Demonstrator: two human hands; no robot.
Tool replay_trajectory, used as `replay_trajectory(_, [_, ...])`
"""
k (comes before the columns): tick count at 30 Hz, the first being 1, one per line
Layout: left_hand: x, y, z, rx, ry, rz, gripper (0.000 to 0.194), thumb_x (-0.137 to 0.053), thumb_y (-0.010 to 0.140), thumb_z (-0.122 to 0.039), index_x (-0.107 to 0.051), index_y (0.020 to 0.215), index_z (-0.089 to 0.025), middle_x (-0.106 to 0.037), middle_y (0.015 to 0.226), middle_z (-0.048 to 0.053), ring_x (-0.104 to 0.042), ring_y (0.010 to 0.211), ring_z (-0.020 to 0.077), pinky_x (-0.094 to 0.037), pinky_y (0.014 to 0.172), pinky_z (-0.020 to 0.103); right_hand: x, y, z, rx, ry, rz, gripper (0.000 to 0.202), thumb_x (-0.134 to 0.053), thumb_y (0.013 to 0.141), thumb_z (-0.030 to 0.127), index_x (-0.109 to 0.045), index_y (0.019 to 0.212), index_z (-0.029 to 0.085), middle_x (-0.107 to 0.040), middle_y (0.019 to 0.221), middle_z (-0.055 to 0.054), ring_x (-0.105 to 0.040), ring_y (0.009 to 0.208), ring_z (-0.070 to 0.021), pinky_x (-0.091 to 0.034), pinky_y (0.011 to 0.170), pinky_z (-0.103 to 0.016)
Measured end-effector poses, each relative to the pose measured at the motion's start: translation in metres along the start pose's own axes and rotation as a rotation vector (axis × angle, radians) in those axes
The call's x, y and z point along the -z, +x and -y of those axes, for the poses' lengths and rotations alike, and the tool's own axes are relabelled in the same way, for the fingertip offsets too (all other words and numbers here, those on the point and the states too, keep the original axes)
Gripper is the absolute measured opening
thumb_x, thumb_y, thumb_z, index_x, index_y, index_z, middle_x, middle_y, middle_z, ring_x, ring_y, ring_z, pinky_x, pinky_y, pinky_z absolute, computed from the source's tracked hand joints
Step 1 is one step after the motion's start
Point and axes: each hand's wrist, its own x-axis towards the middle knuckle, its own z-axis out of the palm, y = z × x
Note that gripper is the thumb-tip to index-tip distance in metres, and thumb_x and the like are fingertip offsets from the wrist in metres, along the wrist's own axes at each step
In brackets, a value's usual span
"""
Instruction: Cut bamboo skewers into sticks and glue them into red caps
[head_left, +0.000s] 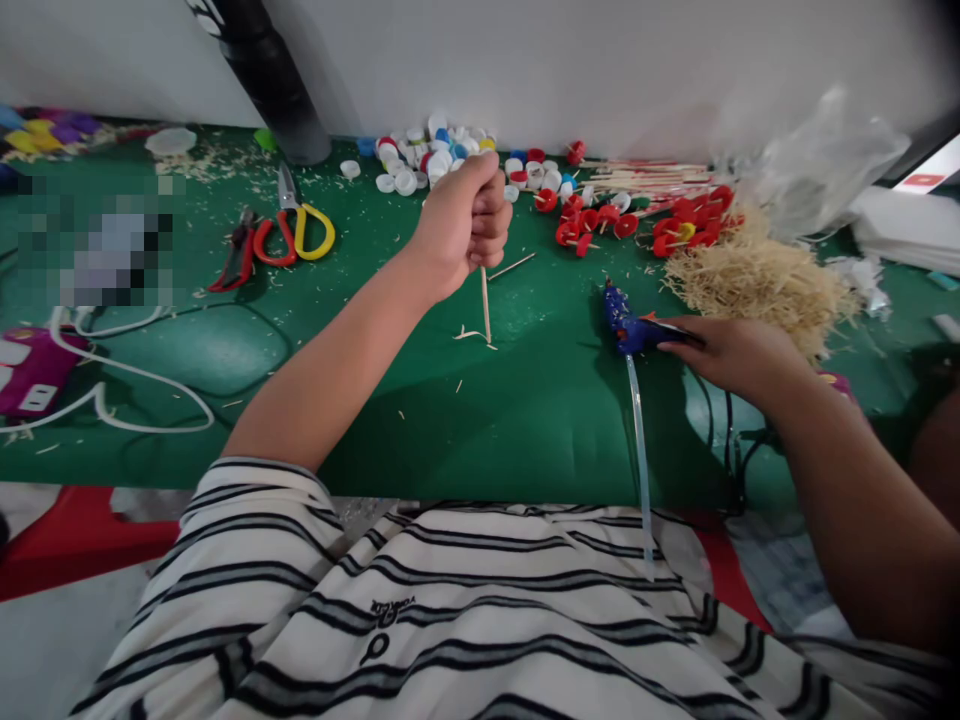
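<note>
My left hand [465, 220] is a fist wrapped around a thin wooden stick [485, 305]. The stick points down, and its lower end meets the green table among a few curled shavings [472, 334]. Another thin stick [514, 266] lies just right of it. On the right, my right hand [739, 355] grips the handle of a blue glue gun [634, 325]. The gun's nozzle points away from me, toward the back. A long clear glue stick [639, 440] trails from its rear toward my shirt.
White, blue and red bottle caps [427, 160] are heaped at the back. Red caps with sticks [585, 220], wooden sticks [652, 175] and straw-like shavings [757, 275] lie right. Left are scissors [296, 225], red-handled pliers [238, 255], a black bottle [274, 85] and a purple power strip [37, 365].
</note>
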Motion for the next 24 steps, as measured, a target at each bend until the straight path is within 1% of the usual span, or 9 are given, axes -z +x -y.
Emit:
replay_trajectory(2, [0.000,0.000,0.001,0.000,-0.026,0.011,0.057,-0.037,0.115,-0.040,-0.025,0.063,-0.022,-0.012,0.058,-0.008,-0.012,0.040,0.0029,-0.011,0.042,0.016,0.002,-0.001,0.001,-0.029,0.003,0.025,0.054,-0.054,0.107,0.056,-0.069,0.154,0.036,-0.084,0.113,-0.012,-0.072,0.090,-0.0306,-0.041,0.073,-0.036])
replay_trajectory(4, [0.000,0.000,0.002,0.006,-0.056,0.010,0.057,-0.045,0.113,-0.040,-0.025,0.063,-0.022,-0.012,0.058,-0.008,-0.011,0.041,0.0032,-0.011,0.042,0.017,0.006,0.000,0.000,-0.060,0.002,0.042,0.051,-0.058,0.107,0.053,-0.069,0.154,0.036,-0.084,0.113,-0.013,-0.070,0.089,-0.0288,-0.039,0.073,-0.036])
replay_trajectory(6, [0.000,0.000,0.002,0.002,-0.078,-0.007,0.059,-0.056,0.109,-0.041,-0.024,0.063,-0.022,-0.013,0.057,-0.008,-0.010,0.041,0.0036,-0.010,0.041,0.019,0.008,0.001,-0.002,-0.078,0.012,0.038,0.049,-0.063,0.107,0.049,-0.071,0.153,0.034,-0.084,0.114,-0.014,-0.068,0.087,-0.0270,-0.038,0.073,-0.036])
replay_trajectory(8, [0.000,0.001,0.003,-0.014,-0.060,-0.021,0.061,-0.059,0.107,-0.042,-0.023,0.063,-0.022,-0.013,0.056,-0.008,-0.009,0.041,0.0040,-0.010,0.041,0.021,0.008,0.002,-0.005,-0.082,0.043,0.028,0.048,-0.066,0.107,0.046,-0.073,0.151,0.031,-0.084,0.115,-0.016,-0.067,0.086,-0.0251,-0.039,0.075,-0.036])
replay_trajectory(13, [0.000,0.000,0.004,-0.064,0.063,-0.005,0.062,-0.050,0.111,-0.046,-0.024,0.060,-0.022,-0.012,0.056,-0.007,-0.008,0.043,0.0047,-0.010,0.043,0.022,0.001,-0.002,-0.011,-0.089,0.095,-0.002,0.047,-0.068,0.106,0.046,-0.074,0.150,0.028,-0.084,0.118,-0.017,-0.065,0.085,-0.0215,-0.039,0.077,-0.037])
replay_trajectory(16, [-0.003,-0.002,0.004,-0.075,0.099,-0.004,0.061,-0.043,0.113,-0.043,-0.025,0.060,-0.022,-0.013,0.056,-0.007,-0.008,0.043,0.0049,-0.010,0.044,0.021,-0.003,-0.007,-0.018,-0.162,0.091,0.045,0.050,-0.072,0.103,0.047,-0.074,0.150,0.029,-0.084,0.112,-0.016,-0.060,0.078,-0.0195,-0.038,0.073,-0.036])
replay_trajectory(18, [-0.005,-0.004,0.005,-0.075,0.097,-0.007,0.060,-0.044,0.113,-0.042,-0.024,0.061,-0.022,-0.013,0.056,-0.007,-0.009,0.043,0.0046,-0.010,0.044,0.021,-0.005,-0.010,-0.024,-0.181,0.092,0.064,0.050,-0.073,0.103,0.047,-0.074,0.150,0.031,-0.084,0.108,-0.016,-0.058,0.076,-0.0193,-0.038,0.072,-0.035])
replay_trajectory(22, [-0.008,-0.006,0.007,-0.068,0.089,0.002,0.055,-0.043,0.114,-0.038,-0.024,0.065,-0.022,-0.015,0.055,-0.007,-0.012,0.041,0.0037,-0.012,0.044,0.019,-0.011,-0.016,-0.039,-0.095,0.107,0.036,0.049,-0.070,0.104,0.045,-0.074,0.150,0.029,-0.084,0.109,-0.015,-0.062,0.080,-0.0210,-0.042,0.075,-0.035])
replay_trajectory(24, [-0.008,-0.007,0.007,-0.048,0.055,-0.014,0.051,-0.042,0.114,-0.037,-0.025,0.067,-0.022,-0.016,0.056,-0.007,-0.014,0.041,0.0031,-0.012,0.044,0.018,-0.015,-0.019,-0.043,-0.089,0.103,0.048,0.048,-0.069,0.104,0.044,-0.075,0.148,0.027,-0.084,0.109,-0.015,-0.064,0.082,-0.0226,-0.043,0.076,-0.035])
